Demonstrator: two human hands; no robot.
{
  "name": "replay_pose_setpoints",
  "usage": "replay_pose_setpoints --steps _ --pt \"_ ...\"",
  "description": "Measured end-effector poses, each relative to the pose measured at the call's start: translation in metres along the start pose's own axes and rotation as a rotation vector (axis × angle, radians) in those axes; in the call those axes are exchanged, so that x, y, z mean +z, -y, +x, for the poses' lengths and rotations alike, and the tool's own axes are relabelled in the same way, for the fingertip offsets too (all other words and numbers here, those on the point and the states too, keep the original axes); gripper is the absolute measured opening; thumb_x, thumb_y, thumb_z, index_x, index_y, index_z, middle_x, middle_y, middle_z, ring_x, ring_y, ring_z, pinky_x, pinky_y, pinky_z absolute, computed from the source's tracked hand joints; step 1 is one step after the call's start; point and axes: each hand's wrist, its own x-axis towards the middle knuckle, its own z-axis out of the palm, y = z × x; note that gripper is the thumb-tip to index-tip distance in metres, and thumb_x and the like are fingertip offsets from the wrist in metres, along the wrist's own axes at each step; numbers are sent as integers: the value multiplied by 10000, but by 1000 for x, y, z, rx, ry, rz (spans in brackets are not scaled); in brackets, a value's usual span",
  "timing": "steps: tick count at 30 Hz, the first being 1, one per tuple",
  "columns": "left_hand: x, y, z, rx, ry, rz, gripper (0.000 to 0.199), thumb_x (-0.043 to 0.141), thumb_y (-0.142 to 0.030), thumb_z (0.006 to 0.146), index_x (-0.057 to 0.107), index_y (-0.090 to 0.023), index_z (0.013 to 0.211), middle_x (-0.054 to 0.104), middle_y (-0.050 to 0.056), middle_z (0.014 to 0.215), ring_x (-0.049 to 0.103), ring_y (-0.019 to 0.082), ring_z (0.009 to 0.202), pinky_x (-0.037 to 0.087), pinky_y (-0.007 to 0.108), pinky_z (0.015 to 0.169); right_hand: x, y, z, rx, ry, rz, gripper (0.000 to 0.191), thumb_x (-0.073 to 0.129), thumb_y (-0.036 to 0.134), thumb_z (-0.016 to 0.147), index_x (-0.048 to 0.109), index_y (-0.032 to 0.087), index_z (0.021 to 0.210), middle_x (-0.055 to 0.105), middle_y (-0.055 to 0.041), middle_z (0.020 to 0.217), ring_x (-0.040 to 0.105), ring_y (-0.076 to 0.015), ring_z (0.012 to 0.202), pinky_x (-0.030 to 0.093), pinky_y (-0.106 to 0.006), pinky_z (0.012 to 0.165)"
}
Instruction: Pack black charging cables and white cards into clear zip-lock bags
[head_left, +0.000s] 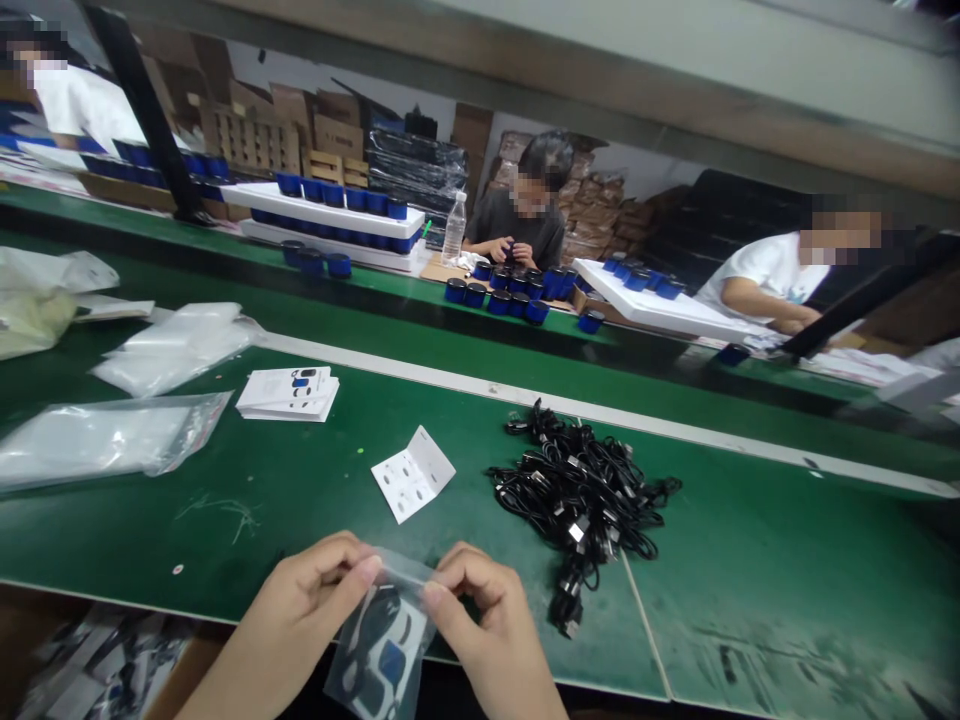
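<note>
Between my two hands hangs a clear plastic bag [386, 640], held over the table's near edge. My left hand [307, 610] pinches its upper left corner, and my right hand [487, 610] pinches the upper right one. Inside, a printed sheet and dark items show through the plastic; a black cable seems to be among them. Just beyond the hands lies a folded white leaflet [412, 473], standing partly open. To the right is a tangled heap of black USB cables [581, 490].
A stack of leaflets [289, 393] and several clear plastic bags [105, 435] lie on the left of the green table [750, 560]. Below the left edge is a box of filled bags [105, 660]. Across the bench, people sit near blue round items [517, 290] and a water bottle [454, 228].
</note>
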Motion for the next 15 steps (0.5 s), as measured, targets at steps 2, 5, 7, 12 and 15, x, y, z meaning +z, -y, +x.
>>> replay_pose_setpoints --steps 2,5,7,12,15 --pt "1 1 -2 -11 -24 3 339 541 -485 811 615 -194 653 475 -44 637 482 108 570 400 184 519 0 1 0 -7 1 -24 219 610 223 764 537 170 564 493 23 611 461 -118 591 366 -231 576" --pt "6 1 -5 -24 -118 -40 333 555 -476 809 590 -195 633 440 -60 629 459 89 555 365 172 507 1 2 0 44 39 -39 197 589 258 790 556 165 620 495 19 639 465 -121 613 375 -232 589" --pt "10 1 -6 -26 -140 -93 327 559 -477 810 587 -198 642 440 -65 631 448 84 552 362 168 508 3 2 1 71 47 -17 207 592 298 801 563 163 646 478 23 648 448 -116 607 371 -225 576" --pt "23 12 -3 -72 -7 -209 344 521 -537 821 624 -209 824 604 -28 710 581 150 716 478 206 670 17 -4 1 41 -82 96 291 575 388 827 513 181 632 439 38 625 420 -108 563 365 -212 528" --pt "34 19 -3 -38 -112 -170 375 505 -551 821 638 -201 826 656 -1 744 612 183 768 498 231 709 34 -13 -7 52 -225 -10 195 570 374 832 570 202 740 532 13 665 503 -144 608 413 -237 568"
